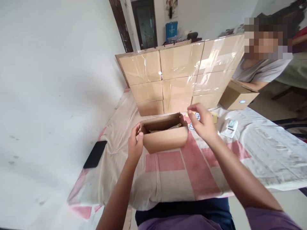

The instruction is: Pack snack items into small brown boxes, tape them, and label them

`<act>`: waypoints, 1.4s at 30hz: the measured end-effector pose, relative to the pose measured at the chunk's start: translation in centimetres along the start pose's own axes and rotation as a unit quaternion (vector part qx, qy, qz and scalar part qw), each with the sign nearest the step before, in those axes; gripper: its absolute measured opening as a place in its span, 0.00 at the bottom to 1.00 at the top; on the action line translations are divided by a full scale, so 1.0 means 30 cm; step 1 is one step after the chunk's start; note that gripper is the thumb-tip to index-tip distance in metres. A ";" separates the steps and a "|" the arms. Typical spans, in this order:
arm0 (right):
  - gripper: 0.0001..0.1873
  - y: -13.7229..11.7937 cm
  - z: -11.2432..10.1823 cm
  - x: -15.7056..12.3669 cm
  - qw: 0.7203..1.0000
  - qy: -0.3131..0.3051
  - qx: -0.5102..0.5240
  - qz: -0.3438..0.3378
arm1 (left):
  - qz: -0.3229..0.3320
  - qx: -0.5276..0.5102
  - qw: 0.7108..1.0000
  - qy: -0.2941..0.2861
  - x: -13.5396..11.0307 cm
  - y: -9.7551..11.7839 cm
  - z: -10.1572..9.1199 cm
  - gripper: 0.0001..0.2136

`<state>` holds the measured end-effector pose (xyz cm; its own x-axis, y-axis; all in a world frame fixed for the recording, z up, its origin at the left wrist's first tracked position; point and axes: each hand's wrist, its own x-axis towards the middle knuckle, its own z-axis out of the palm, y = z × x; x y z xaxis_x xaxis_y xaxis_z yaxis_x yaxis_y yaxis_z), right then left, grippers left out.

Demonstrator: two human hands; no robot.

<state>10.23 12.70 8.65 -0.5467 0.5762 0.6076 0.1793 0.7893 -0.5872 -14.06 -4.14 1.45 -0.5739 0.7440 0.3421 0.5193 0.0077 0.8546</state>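
Note:
An open cardboard box (165, 140) stands on the cloth-covered table in front of me, its top flaps up. Brown crumpled paper or card (176, 126) shows inside it; what lies deeper is hidden. My left hand (135, 142) grips the box's left end, thumb on the near side and fingers round the corner. Just past the right end, my right hand (202, 123) is raised, thumb and forefinger drawn together in a pinch. Whether anything small is between those fingertips does not show. Beneath that hand lies a sheet with blue-outlined labels (192, 126), partly covered.
Stacked, plastic-wrapped cardboard boxes (178, 88) form a wall behind. A small white device (229, 128) and a yellow item (215, 117) lie to the right. A black tablet or phone (95, 154) rests near the left wall. Another person (261, 70) leans over a closed box (236, 95).

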 end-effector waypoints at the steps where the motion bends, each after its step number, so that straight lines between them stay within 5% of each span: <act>1: 0.15 0.020 0.005 -0.047 0.998 0.055 0.015 0.022 | 0.033 0.000 0.999 0.017 -0.020 -0.016 0.016 0.25; 5: 0.16 0.092 0.068 -0.205 0.993 0.068 0.087 0.029 | 0.141 0.014 0.988 0.061 -0.064 -0.067 0.055 0.23; 10: 0.14 0.110 0.103 -0.232 0.992 0.089 0.093 0.015 | 0.205 0.077 0.974 0.048 -0.022 -0.052 -0.004 0.13; 13: 0.12 0.110 0.101 -0.216 0.991 0.092 0.097 0.007 | 0.306 0.244 0.919 0.057 0.016 0.006 -0.062 0.10; 16: 0.12 0.111 0.108 -0.215 0.990 0.097 0.101 0.003 | 0.385 0.345 0.856 -0.008 0.046 0.082 -0.090 0.07; 20: 0.13 0.104 0.123 -0.226 0.990 0.103 0.099 0.018 | 0.429 0.320 0.826 -0.173 0.071 0.156 -0.091 0.10; 26: 0.17 0.095 0.124 -0.237 0.987 0.095 0.127 0.036 | 0.491 0.347 0.789 -0.125 0.023 0.132 -0.093 0.07; 33: 0.19 0.064 0.101 -0.251 0.988 0.071 0.131 0.030 | 0.481 0.316 0.815 -0.072 -0.079 0.071 -0.065 0.07; 37: 0.20 0.049 0.100 -0.253 0.994 0.063 0.090 0.022 | 0.483 0.299 0.817 -0.100 -0.070 0.068 -0.065 0.04; 42: 0.21 0.041 0.117 -0.255 0.997 0.050 0.058 0.013 | 0.400 0.323 0.849 -0.125 -0.068 0.081 -0.067 0.08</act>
<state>11.76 8.53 1.41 -0.4585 0.6192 0.6375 0.0939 0.7471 -0.6581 -12.91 -6.99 3.60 0.2360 0.8014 0.5497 0.9646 -0.2617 -0.0325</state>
